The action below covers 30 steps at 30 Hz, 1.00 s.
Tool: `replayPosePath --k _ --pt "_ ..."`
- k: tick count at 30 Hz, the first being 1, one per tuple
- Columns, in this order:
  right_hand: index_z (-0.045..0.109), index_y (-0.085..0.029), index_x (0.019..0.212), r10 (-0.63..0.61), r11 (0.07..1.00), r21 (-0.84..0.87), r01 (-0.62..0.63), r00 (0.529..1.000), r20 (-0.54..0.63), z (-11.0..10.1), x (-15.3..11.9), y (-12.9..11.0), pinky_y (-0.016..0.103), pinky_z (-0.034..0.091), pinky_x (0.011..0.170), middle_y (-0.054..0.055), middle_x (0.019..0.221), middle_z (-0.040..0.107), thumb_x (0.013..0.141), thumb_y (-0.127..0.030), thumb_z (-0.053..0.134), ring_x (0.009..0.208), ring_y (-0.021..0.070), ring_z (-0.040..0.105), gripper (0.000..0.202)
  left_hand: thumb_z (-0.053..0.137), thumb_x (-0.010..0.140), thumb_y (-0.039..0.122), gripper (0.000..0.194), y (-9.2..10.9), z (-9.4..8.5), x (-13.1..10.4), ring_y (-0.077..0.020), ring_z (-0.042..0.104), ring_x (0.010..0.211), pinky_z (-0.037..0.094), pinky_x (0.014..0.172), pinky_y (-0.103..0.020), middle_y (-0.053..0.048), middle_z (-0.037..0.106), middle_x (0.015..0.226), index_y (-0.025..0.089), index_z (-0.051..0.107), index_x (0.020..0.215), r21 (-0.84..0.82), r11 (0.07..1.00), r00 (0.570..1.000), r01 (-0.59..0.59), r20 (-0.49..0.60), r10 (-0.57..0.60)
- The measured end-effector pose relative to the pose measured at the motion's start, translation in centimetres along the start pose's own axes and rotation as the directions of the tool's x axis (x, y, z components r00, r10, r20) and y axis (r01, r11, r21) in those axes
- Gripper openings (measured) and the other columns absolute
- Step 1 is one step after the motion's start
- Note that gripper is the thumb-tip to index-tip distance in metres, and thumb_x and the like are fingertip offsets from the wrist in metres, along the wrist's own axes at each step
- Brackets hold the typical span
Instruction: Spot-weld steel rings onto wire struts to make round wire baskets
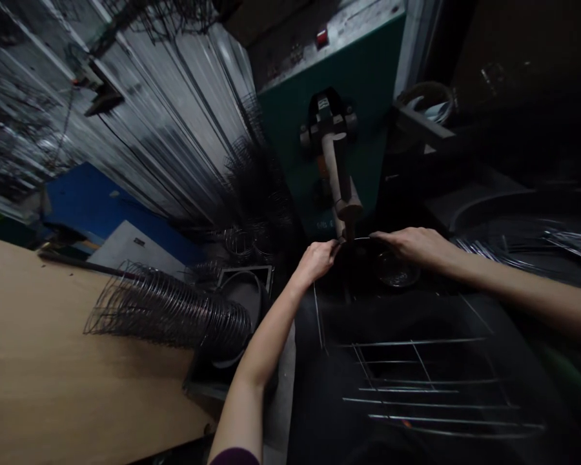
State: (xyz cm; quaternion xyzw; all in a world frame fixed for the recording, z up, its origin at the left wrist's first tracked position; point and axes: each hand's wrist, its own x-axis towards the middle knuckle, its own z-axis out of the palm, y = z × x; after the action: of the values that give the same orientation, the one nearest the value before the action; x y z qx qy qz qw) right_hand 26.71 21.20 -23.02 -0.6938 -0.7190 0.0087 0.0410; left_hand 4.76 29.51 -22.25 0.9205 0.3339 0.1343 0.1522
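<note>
My left hand (319,259) is closed, fingertips pinching a thin metal wire (362,238) close beside the lower tip of the machine's arm (343,194). On the other side of that tip, my right hand (407,245) is closed on the same wire with its fingers pressed together. Only a short, slightly curved stretch of the wire shows between the hands; its full shape is lost in the dark. The machine arm juts from a green cabinet (285,129) that looks like a spot welder.
A long stack of wire rings (174,307) lies left, over a dark box. Below my hands is a wire grid (416,391). A round tub (484,203) with loose wires stands right. A wooden board (39,361) fills the lower left, with a blue panel (97,200) behind it.
</note>
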Motion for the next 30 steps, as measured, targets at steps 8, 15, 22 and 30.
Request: replayPosePath --k 8,15,22,30 --pt "0.052 -0.028 0.131 0.04 0.999 -0.031 -0.039 0.998 0.042 -0.7 -0.2 -0.3 0.029 0.04 0.06 0.01 0.095 0.067 0.089 -0.03 0.04 0.079 0.0261 0.064 0.044 0.041 0.097 0.03 0.028 0.3 -0.3 -0.1 -0.0201 0.066 0.083 0.044 0.071 -0.024 -0.007 0.07 0.089 0.017 0.066 0.099 0.004 1.0 1.0 0.008 0.002 -0.008" --pt "0.055 -0.02 0.121 0.002 1.0 0.007 -0.002 0.999 0.033 -0.9 0.1 -1.3 0.029 0.04 0.059 0.014 0.092 0.067 0.09 -0.02 0.036 0.077 0.0261 0.065 0.036 0.041 0.096 0.028 0.027 0.1 -1.1 -0.8 -0.0189 0.066 0.08 0.043 0.069 -0.023 -0.007 0.071 0.086 0.017 0.067 0.096 0.048 0.998 1.0 0.031 -0.003 -0.031" --pt "0.063 -0.018 0.106 0.027 0.986 0.166 -0.033 0.999 0.04 -1.7 -0.4 -1.3 0.028 0.043 0.064 0.012 0.088 0.067 0.097 -0.038 0.028 0.08 0.0248 0.065 0.041 0.038 0.097 0.033 0.033 -0.7 -0.8 -0.7 -0.016 0.064 0.073 0.042 0.067 -0.022 -0.005 0.07 0.083 0.018 0.067 0.101 0.006 1.0 1.0 0.007 -0.023 -0.007" --pt "0.068 -0.014 0.103 -0.052 0.802 0.587 -0.115 0.964 0.26 -1.9 -2.4 1.8 0.029 0.05 0.077 0.007 0.097 0.069 0.09 -0.049 0.035 0.089 0.0231 0.064 0.05 0.039 0.097 0.031 0.031 -0.7 0.0 -0.6 -0.0178 0.066 0.08 0.045 0.072 -0.023 -0.006 0.071 0.087 0.018 0.067 0.101 -0.018 1.0 0.998 0.025 -0.055 -0.026"
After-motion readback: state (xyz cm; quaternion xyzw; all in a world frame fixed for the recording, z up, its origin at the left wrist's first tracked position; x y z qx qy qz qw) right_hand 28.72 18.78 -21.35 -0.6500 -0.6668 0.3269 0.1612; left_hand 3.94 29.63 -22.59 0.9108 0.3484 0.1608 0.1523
